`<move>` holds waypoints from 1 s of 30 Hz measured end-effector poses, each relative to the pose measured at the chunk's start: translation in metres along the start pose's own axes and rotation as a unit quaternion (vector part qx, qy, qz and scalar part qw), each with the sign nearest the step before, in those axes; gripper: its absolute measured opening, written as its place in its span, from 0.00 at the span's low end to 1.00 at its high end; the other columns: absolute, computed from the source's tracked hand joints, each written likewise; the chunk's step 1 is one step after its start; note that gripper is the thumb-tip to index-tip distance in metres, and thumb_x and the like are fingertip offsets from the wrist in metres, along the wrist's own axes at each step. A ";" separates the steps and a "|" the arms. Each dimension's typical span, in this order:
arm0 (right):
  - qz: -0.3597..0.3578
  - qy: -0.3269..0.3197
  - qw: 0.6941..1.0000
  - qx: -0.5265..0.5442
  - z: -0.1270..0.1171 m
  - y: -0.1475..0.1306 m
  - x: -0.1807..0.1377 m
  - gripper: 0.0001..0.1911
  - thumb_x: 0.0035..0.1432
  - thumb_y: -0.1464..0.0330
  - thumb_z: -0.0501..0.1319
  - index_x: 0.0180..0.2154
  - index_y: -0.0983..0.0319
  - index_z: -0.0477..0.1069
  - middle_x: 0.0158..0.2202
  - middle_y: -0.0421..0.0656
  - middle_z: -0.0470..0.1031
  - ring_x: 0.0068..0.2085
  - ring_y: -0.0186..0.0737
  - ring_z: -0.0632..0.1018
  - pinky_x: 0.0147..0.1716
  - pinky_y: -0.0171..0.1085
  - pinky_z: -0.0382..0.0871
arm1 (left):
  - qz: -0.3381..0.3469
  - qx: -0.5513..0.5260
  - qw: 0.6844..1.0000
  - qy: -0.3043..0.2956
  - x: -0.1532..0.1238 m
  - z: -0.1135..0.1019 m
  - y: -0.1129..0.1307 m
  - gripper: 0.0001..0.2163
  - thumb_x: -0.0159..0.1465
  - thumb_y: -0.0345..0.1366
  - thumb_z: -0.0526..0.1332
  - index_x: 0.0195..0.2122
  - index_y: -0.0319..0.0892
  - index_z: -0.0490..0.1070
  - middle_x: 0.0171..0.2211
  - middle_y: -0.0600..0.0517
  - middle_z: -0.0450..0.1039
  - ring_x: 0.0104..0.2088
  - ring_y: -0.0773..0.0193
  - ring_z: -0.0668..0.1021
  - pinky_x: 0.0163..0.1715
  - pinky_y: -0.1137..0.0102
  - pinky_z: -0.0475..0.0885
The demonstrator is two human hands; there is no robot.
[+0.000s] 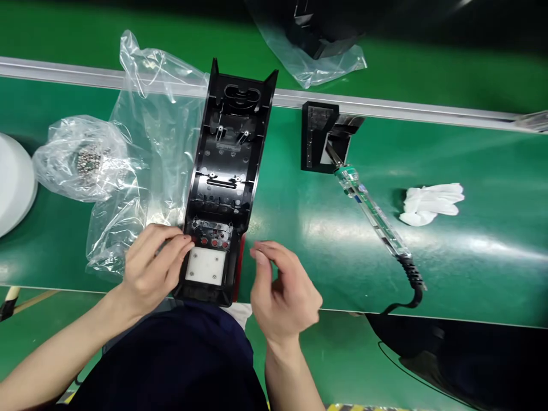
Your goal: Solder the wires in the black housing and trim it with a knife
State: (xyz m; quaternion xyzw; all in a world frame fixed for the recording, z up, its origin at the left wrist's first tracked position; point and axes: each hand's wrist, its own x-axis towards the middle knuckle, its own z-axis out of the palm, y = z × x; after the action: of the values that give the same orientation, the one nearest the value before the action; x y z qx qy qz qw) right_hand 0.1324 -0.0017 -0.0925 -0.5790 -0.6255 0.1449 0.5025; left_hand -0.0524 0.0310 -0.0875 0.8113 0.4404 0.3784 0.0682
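A long black plastic housing [222, 177] lies with its inner side up in front of me, ribs and screw posts showing. Near its close end are a white plate [206, 266] with screws at its corners and several red buttons [214, 242]. My left hand [152, 262] is at the housing's left rim, its fingertips drawn together beside the red buttons; what they hold, if anything, is too small to make out. Just right of the housing, my right hand [285, 285] is closed with thumb and forefinger pinched. Anything in that pinch is too small to name.
A clear plastic bag [166, 137] spreads left of the housing, beside a bag of small metal screws [89, 162] and a white round container [15, 185]. To the right, a soldering iron [372, 211] rests in a black stand [317, 137]; a white glove [432, 202] lies farther right.
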 end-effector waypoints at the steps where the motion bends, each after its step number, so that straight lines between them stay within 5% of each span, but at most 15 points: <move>1: -0.053 -0.002 0.997 -0.058 0.004 -0.001 0.004 0.09 0.61 0.83 0.56 0.40 0.66 0.66 0.42 0.48 0.69 0.43 0.39 0.73 0.42 0.38 0.73 | 0.023 0.042 0.999 0.007 0.002 0.005 -0.002 0.07 0.56 0.20 0.63 0.35 0.35 0.71 0.36 0.43 0.70 0.39 0.56 0.74 0.37 0.63 0.72; 3: -0.120 -0.010 0.982 -0.143 0.014 -0.002 0.012 0.06 0.61 0.82 0.56 0.39 0.69 0.65 0.47 0.55 0.66 0.50 0.47 0.69 0.47 0.45 0.70 | 0.034 0.103 0.994 0.010 0.007 0.014 -0.004 0.06 0.56 0.20 0.63 0.33 0.35 0.70 0.44 0.38 0.68 0.49 0.47 0.71 0.45 0.53 0.71; 6: -0.120 -0.043 0.967 -0.220 0.026 -0.003 0.021 0.03 0.62 0.80 0.54 0.36 0.73 0.66 0.52 0.60 0.60 0.56 0.58 0.62 0.52 0.54 0.65 | 0.009 0.133 0.991 -0.006 0.014 0.022 -0.004 0.05 0.58 0.20 0.60 0.31 0.35 0.67 0.56 0.36 0.59 0.59 0.41 0.61 0.54 0.44 0.62; 14: -0.073 -0.086 0.936 -0.332 0.037 -0.002 0.027 0.16 0.64 0.79 0.47 0.30 0.72 0.71 0.58 0.57 0.55 0.59 0.60 0.57 0.54 0.58 0.59 | -0.010 0.152 0.987 -0.057 0.026 0.030 -0.004 0.05 0.60 0.21 0.56 0.30 0.35 0.65 0.63 0.39 0.49 0.63 0.43 0.53 0.59 0.45 0.57; 30: -0.057 -0.075 0.963 -0.253 0.033 0.000 0.014 0.07 0.64 0.78 0.52 0.37 0.73 0.69 0.57 0.60 0.55 0.58 0.55 0.60 0.54 0.54 0.62 | -0.061 0.117 0.986 -0.102 0.021 0.025 -0.001 0.06 0.61 0.22 0.55 0.38 0.35 0.67 0.64 0.39 0.46 0.64 0.42 0.52 0.60 0.46 0.57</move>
State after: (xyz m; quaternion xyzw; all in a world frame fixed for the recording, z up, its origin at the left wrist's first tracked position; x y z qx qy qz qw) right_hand 0.1087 0.0239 -0.1005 -0.6378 -0.7097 -0.0038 0.2991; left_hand -0.0292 0.0534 -0.0940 0.8198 0.5210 0.2343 0.0401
